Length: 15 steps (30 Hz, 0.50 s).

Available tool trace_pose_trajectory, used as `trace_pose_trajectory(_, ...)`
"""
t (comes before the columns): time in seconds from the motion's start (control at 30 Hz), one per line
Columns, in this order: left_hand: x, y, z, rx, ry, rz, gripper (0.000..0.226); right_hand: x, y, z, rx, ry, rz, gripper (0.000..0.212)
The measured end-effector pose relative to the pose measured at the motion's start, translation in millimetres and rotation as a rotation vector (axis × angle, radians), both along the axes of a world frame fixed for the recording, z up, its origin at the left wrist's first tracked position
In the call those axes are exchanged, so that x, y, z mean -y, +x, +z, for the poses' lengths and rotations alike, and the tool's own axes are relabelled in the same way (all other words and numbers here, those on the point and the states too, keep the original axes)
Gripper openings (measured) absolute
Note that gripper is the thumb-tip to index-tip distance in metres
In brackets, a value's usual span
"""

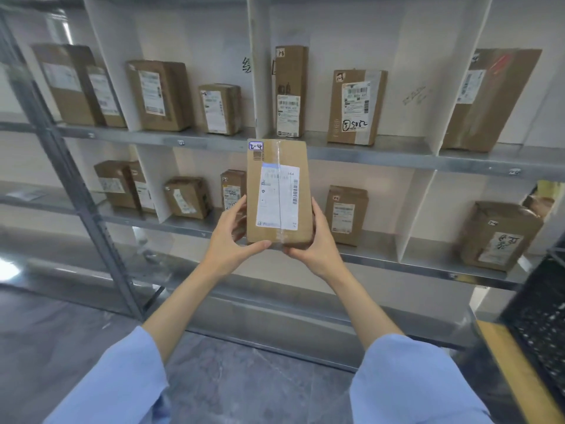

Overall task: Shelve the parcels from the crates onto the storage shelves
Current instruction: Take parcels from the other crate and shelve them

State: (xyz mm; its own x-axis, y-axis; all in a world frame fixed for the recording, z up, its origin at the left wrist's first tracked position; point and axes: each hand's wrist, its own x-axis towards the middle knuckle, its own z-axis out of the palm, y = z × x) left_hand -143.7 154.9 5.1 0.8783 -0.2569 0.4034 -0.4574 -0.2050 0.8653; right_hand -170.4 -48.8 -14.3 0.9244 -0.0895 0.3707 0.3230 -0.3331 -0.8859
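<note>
Person stands facing the storage shelves (367, 154), both arms up, light-blue sleeves (122, 377) pushed back off the forearms. A brown cardboard parcel (279, 191) is held upright in the air btwn the two hands, in front of the shelf edge at about the middle tier, touching no shelf. Left grip (227, 237) grasps its lower left side, thumb across the bottom front corner, fingers curled round the back. Right grip (318, 243) clasps the lower right side & bottom edge the same way. The parcel has a white shipping label (278, 197) w/ a barcode, clear tape down the centre, and a small sticker (255, 145) at top left that reads "2-4". Behind it the metal tiers are split by white dividers (263, 71), w/ other brown parcels standing in the bays. One up top, the marked box (356, 107), has "5082" handwritten on it; a tall narrow box (289, 90) stands just left of that. At the far right edge sits a black mesh crate (538, 325) on what looks like a wooden bench (513, 371), tho the blur there makes it hard to say. Floor (244, 377) is grey, stone-patterned.
</note>
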Motion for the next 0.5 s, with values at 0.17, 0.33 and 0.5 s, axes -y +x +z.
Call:
trace_pose_trajectory(0.17, -32, -3, -7, -0.01, -0.014, 0.007, 0.107, -27, -2, 2, -0.018, 0.0, 0.063, 0.118)
trace_pose_trajectory(0.33, -49, -4, -7, 0.012, -0.039, 0.016, 0.11, -41, -2, 9, -0.013, -0.037, 0.088, 0.117)
trace_pose_trajectory(0.5, -53, -5, 0, 0.03, -0.04, 0.031, 0.114, -46, -5, 22, -0.009, -0.033, 0.093, 0.11)
